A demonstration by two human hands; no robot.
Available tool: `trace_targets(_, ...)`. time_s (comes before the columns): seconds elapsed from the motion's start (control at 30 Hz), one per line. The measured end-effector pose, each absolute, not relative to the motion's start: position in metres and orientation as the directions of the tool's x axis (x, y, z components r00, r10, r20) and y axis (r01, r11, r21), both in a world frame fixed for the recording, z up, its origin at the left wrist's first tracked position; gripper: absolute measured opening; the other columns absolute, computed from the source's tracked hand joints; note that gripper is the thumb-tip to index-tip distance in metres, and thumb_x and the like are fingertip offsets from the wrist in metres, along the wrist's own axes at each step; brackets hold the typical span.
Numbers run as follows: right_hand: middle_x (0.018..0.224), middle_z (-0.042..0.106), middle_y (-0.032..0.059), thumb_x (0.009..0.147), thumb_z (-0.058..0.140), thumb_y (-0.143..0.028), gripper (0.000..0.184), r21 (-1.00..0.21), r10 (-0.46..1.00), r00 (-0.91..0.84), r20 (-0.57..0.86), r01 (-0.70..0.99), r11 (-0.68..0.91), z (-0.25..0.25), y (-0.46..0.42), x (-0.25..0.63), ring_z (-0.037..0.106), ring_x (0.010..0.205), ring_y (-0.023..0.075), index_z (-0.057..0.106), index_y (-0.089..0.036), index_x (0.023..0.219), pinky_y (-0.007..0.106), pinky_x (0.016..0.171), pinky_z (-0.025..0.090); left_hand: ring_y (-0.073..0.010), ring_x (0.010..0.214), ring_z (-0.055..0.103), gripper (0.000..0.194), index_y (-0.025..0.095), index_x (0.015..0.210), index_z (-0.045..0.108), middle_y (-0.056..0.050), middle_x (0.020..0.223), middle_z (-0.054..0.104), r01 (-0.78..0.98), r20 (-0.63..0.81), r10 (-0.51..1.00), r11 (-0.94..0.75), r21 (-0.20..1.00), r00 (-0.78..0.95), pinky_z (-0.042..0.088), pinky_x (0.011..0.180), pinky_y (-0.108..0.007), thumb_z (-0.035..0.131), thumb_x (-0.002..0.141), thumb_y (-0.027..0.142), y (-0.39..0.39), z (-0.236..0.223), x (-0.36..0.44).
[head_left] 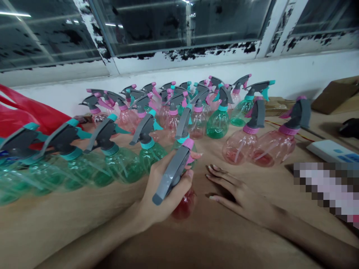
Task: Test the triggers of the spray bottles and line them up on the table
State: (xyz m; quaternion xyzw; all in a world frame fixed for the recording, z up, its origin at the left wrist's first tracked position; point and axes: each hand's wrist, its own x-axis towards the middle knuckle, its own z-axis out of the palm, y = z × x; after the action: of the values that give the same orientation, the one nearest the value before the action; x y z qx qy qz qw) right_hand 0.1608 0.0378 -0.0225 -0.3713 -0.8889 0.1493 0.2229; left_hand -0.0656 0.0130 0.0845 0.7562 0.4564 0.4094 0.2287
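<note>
My left hand (165, 186) is closed around the neck of a pink spray bottle (183, 205), whose grey trigger head with a pink nozzle tilts up and away from me. Red-tinted liquid or plastic shows in its base below my fingers. Palm down on the tabletop, my right hand (238, 190) has its fingers stretched out and holds nothing. Just beyond it stand two pink spray bottles (239, 145) with grey heads. A row of green spray bottles (120, 164) with turquoise collars runs off to the left of my left hand.
Several pink and green spray bottles (171, 119) crowd together near the wall. A red plastic bag (30, 108) lies at the left. Cardboard boxes (336, 95), a white-and-blue packet (333, 151) and a black object (349, 127) are at the right. Windows rise behind.
</note>
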Motion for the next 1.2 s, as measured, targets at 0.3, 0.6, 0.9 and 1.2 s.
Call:
trace_targets(0.3, 0.144, 0.039, 0.0068, 0.090, 0.048, -0.043, 0.053, -0.420, 0.726, -0.635, 0.265, 0.602, 0.679, -0.0214, 0.0380, 0.1595, 0.031, 0.134, 0.0235, 0.039, -0.022, 0.137, 0.046, 0.107, 0.034, -0.0133, 0.052, 0.049, 0.015, 0.025, 0.089, 0.056, 0.003, 0.067, 0.052, 0.504, 0.396, 0.886, -0.463, 0.729, 0.240, 0.047, 0.056, -0.028, 0.045, 0.082, 0.017, 0.0122, 0.0826, -0.0662)
trace_targets(0.6, 0.143, 0.041, 0.0063, 0.089, 0.049, -0.043, 0.053, -0.421, 0.726, -0.627, 0.281, 0.600, 0.681, -0.0226, 0.0380, 0.1605, 0.033, 0.133, 0.0241, 0.039, -0.023, 0.137, 0.047, 0.106, 0.035, -0.0141, 0.064, 0.057, 0.018, 0.023, 0.096, 0.057, -0.001, 0.084, 0.058, 0.517, 0.430, 0.875, -0.480, 0.709, 0.223, 0.051, 0.068, -0.030, 0.047, 0.082, 0.018, 0.0133, 0.0834, -0.0646)
trace_targets(0.9, 0.144, 0.040, 0.0057, 0.089, 0.049, -0.043, 0.054, -0.417, 0.731, -0.623, 0.280, 0.607, 0.677, -0.0229, 0.0375, 0.1605, 0.034, 0.132, 0.0239, 0.039, -0.023, 0.137, 0.046, 0.106, 0.035, -0.0146, 0.061, 0.054, 0.019, 0.023, 0.096, 0.056, 0.000, 0.076, 0.056, 0.527, 0.436, 0.872, -0.483, 0.699, 0.222, 0.049, 0.062, -0.029, 0.047, 0.081, 0.018, 0.0134, 0.0829, -0.0657)
trace_targets(1.2, 0.143, 0.041, 0.0058, 0.089, 0.050, -0.042, 0.052, -0.434, 0.737, -0.617, 0.278, 0.603, 0.669, -0.0235, 0.0374, 0.1605, 0.034, 0.132, 0.0241, 0.040, -0.024, 0.137, 0.046, 0.106, 0.035, -0.0153, 0.060, 0.050, 0.005, 0.023, 0.082, 0.051, 0.001, 0.071, 0.051, 0.551, 0.419, 0.887, -0.452, 0.702, 0.194, 0.047, 0.060, -0.031, 0.047, 0.081, 0.021, 0.0125, 0.0813, -0.0655)
